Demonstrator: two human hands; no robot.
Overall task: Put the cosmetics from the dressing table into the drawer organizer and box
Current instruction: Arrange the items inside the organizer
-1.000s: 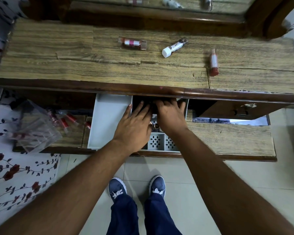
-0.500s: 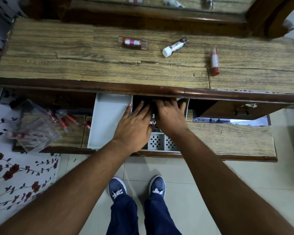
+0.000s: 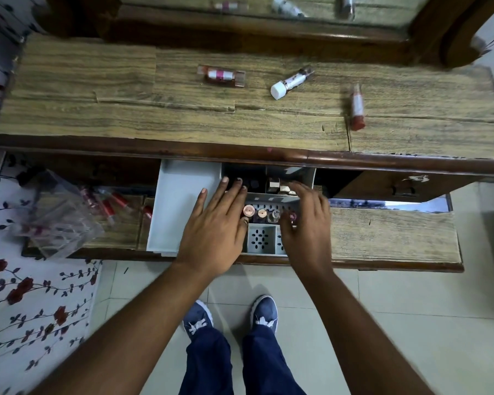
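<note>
Now, head view, the only one: both hands sit low over the drawer organizer point(image 3: 261, 239), a grey plastic tray w/ slotted compartments in the open drawer. Left hand point(image 3: 214, 223) lies flat, fingers straight & spread, tips reaching the far compartments; holds nothing. Right hand point(image 3: 307, 223) is blurred, fingers loosely bent over the organizer's right side; looks empty but can't tell for sure. Hands are apart, w/ a row of upright lipsticks point(image 3: 268, 214) showing between them, caps up.

Key relation: three cosmetics lie on the dressing table point(image 3: 97, 115), all well beyond the hands, up & away. Red-capped tube point(image 3: 357, 109) is ahead-right of the right hand, long axis running away from the person. White-capped tube point(image 3: 291, 81) is ahead between both hands, lying diagonal. Pink-striped bottle point(image 3: 221, 76) is ahead of the left hand, lying crosswise. My guess: right hand is nearer the red-capped tube, left nearer the bottle.

Surface & room: worn wood-grain top, mirror point(image 3: 268, 7) behind it. Left of the left hand a clear plastic box point(image 3: 54, 220) w/ red tubes beside it. Tiled floor, floral cloth point(image 3: 26, 295) far left
</note>
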